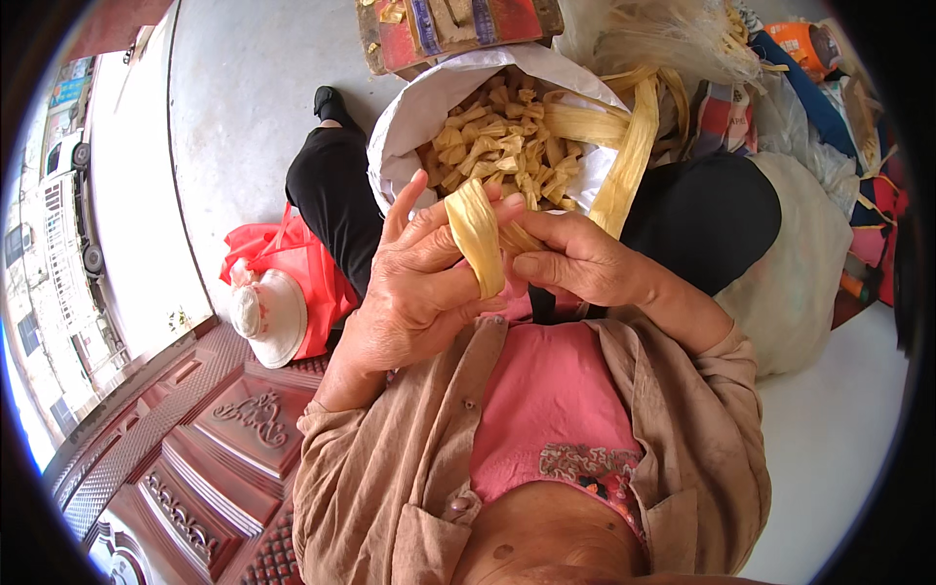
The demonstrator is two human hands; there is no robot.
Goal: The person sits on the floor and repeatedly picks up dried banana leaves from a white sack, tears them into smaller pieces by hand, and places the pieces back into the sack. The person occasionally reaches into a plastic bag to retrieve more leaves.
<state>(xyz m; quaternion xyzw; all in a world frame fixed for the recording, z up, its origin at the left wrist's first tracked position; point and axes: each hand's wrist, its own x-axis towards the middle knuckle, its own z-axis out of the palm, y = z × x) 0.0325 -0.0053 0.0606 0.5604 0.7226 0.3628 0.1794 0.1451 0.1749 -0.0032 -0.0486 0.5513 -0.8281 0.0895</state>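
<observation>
A flat yellowish strip of dried plant material (475,234) loops over the fingers of my left hand (420,285), which has its index finger and thumb toward my other hand. Close on its right, my right hand (585,259) pinches part of a like strip between thumb and fingers. Just beyond both hands, a white sack (398,131) with its mouth spread wide holds many small folded or knotted pieces of the same material (504,139). Longer strips (632,153) hang over the sack's right edge, down toward my right knee.
A worn red wooden block or stool (504,22) stands beyond the sack. At left lie a red bag (322,270) and a white brimmed hat (281,314), near a carved brown door panel (241,424). Plastic bags (790,285) and an orange container (801,47) are at right.
</observation>
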